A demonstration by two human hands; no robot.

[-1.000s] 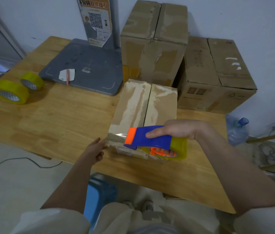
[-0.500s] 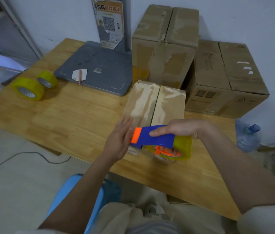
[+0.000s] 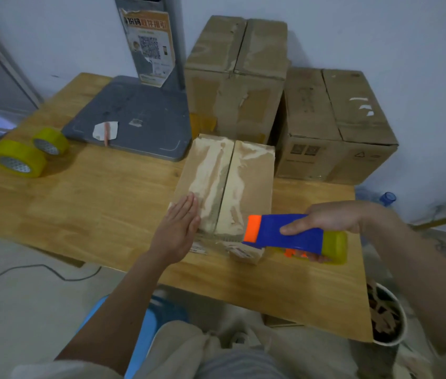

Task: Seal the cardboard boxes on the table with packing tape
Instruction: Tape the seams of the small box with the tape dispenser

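A small cardboard box [image 3: 241, 173] lies on the wooden table [image 3: 93, 203] with both top flaps closed and a bare seam down the middle. My left hand [image 3: 179, 228] lies flat, fingers together, on the box's near left corner. My right hand [image 3: 334, 217] grips a blue and orange tape dispenser [image 3: 287, 233] carrying a yellow tape roll, held at the box's near right corner. A strip of tape runs across the box's near face under the dispenser.
Two larger cardboard boxes [image 3: 238, 77] [image 3: 336, 127] stand at the back against the wall. A grey scale platform [image 3: 134, 119] with a post sits back left. Two yellow tape rolls [image 3: 16, 160] [image 3: 49, 140] lie at the left. A bin [image 3: 386, 313] stands below right.
My left hand rose from the box's near left side and now rests flat on its top corner. The dispenser shifted right, off the middle of the near edge.
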